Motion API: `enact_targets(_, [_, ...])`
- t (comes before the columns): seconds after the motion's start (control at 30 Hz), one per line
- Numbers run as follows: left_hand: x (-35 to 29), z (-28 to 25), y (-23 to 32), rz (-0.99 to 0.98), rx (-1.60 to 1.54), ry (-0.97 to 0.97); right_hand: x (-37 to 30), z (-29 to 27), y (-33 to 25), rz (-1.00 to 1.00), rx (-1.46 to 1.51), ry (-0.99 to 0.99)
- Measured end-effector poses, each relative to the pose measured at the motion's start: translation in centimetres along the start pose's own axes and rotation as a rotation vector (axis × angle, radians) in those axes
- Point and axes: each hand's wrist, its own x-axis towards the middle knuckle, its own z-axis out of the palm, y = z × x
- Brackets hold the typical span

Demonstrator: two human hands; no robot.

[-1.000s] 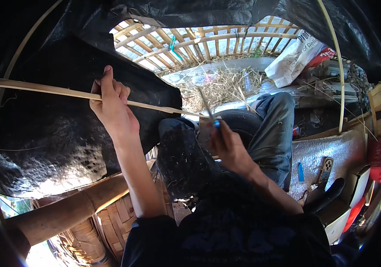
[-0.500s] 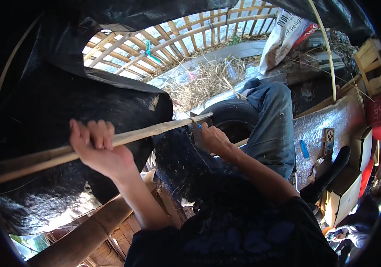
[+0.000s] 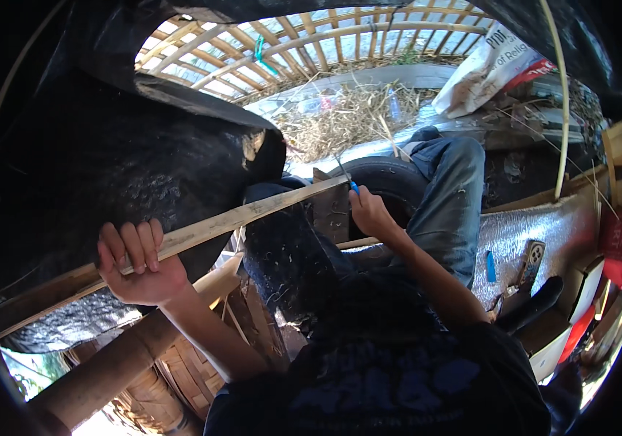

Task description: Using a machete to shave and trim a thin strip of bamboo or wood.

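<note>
My left hand (image 3: 142,269) is closed around a long, pale bamboo strip (image 3: 253,213), which slants from the lower left up toward the middle. In my right hand (image 3: 373,216) is a knife (image 3: 354,187) with a blue handle. Its thin blade points up and lies across the strip's far end. A squarish brown piece (image 3: 330,214) stands under that end, between my legs; what it is made of I cannot tell. My jeans-clad right leg (image 3: 447,207) is bent beside a black tire (image 3: 391,174).
Black plastic sheeting (image 3: 136,152) covers the left side. A bamboo lattice (image 3: 311,47) and dry straw (image 3: 351,120) lie ahead. At right are a white sack (image 3: 482,76), a remote control (image 3: 532,261) and a blue strip (image 3: 490,267). A thick bamboo pole (image 3: 118,360) crosses at lower left.
The bamboo strip's near end has dropped with my left hand, which moved down and left. My right hand has shifted right and slightly up, and the knife blade now points upward.
</note>
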Motion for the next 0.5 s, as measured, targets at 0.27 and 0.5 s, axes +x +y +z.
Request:
enact_targets(0.27, [-1.0,0.7,-0.1,0.076,0.187,0.252,-6.5,-0.5,-15.9,-0.523,0.385,0.080])
enact_targets(0.5, [-0.8,2.9,-1.0,0.237,0.432,0.783,-5.4,1.2,-14.5,-0.340,0.302,-0.010])
